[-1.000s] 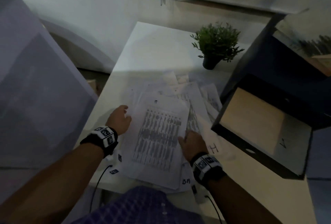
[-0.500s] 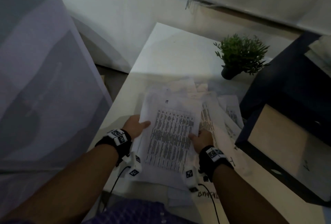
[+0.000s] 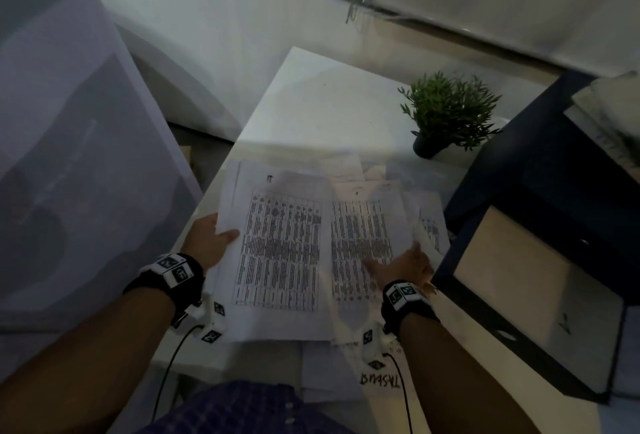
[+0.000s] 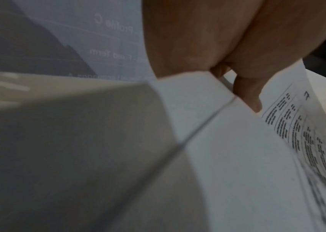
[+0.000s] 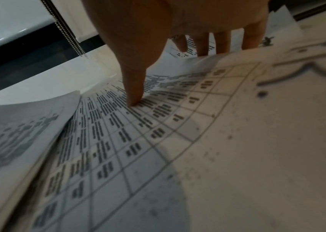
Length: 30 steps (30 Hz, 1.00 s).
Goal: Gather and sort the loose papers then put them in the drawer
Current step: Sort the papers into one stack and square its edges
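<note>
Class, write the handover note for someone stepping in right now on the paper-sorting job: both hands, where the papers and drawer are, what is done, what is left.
Left hand: grips the left edge of the top printed sheet, thumb on top, lifting it.
Right hand: fingers fairly straight, thumb pressing on the second printed sheet, fingertips over its right edge.
Loose papers: spread overlapping on the white table, some hanging off the near edge.
Drawer: open at the right, with no papers visible inside.
Done: gathering has started.
Left: stack and sort the sheets, then put them in the drawer.
</note>
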{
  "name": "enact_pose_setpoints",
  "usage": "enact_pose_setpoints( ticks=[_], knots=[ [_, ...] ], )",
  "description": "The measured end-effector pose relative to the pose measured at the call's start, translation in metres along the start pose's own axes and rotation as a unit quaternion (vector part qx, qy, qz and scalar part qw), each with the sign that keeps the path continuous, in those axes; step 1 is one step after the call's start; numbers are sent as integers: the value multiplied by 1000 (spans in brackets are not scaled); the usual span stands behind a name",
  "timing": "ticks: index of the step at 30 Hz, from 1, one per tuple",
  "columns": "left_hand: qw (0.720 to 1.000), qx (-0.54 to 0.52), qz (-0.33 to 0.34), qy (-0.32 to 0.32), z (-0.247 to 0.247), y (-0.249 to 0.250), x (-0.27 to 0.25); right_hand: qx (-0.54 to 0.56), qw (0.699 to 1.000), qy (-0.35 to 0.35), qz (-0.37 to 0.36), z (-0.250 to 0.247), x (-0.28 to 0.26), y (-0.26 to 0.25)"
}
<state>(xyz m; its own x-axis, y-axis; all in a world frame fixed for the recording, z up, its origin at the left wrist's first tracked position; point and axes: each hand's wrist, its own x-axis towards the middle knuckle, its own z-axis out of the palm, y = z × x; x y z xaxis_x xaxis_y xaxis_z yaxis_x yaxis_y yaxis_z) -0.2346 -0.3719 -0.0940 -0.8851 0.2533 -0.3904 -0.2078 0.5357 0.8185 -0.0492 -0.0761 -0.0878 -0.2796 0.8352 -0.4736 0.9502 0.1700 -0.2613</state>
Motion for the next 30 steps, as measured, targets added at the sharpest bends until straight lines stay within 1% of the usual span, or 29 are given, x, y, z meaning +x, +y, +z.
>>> enact_pose_setpoints(
  ticks=[2, 3, 5, 7, 9, 13, 17, 22, 24, 25, 28, 30],
  knots=[
    [1000, 0, -6, -1, -1, -3, 1, -16, 1000, -16, 0, 1, 2, 0],
    [1000, 2, -5, -1, -2, -5, 2, -5, 1000, -23, 1, 2, 3, 0],
    [1000, 12, -2, -2, -3, -9, 3, 57, 998, -35, -5, 1, 2, 1],
    [1000, 16, -6, -5, -4, -12, 4, 126, 991, -25, -27, -2, -1, 2],
    [1000, 19, -10, -6, -6, -14, 5, 144, 988, 0, -47, -4, -7, 1],
    [1000, 23, -15, -4, -10, -16, 3, 129, 988, 36, -73, -9, -22, -5],
    [999, 30, -19, 5, -11, -17, -2, 91, 987, 69, -113, -17, -33, -11],
    [999, 28, -19, 15, -10, -13, -9, 40, 986, 92, -131, -25, -39, -5],
    [999, 27, -17, 18, -7, -8, -13, 28, 987, 83, -132, -22, -40, 2],
    [999, 26, -16, 20, -7, -7, -14, 25, 990, 68, -121, -19, -40, 5],
    [999, 19, -16, 25, -5, -7, -17, 21, 998, 2, -63, -9, -41, 13],
    [999, 14, -16, 28, -4, -7, -19, 23, 999, -26, -34, -4, -44, 17]
  ],
)
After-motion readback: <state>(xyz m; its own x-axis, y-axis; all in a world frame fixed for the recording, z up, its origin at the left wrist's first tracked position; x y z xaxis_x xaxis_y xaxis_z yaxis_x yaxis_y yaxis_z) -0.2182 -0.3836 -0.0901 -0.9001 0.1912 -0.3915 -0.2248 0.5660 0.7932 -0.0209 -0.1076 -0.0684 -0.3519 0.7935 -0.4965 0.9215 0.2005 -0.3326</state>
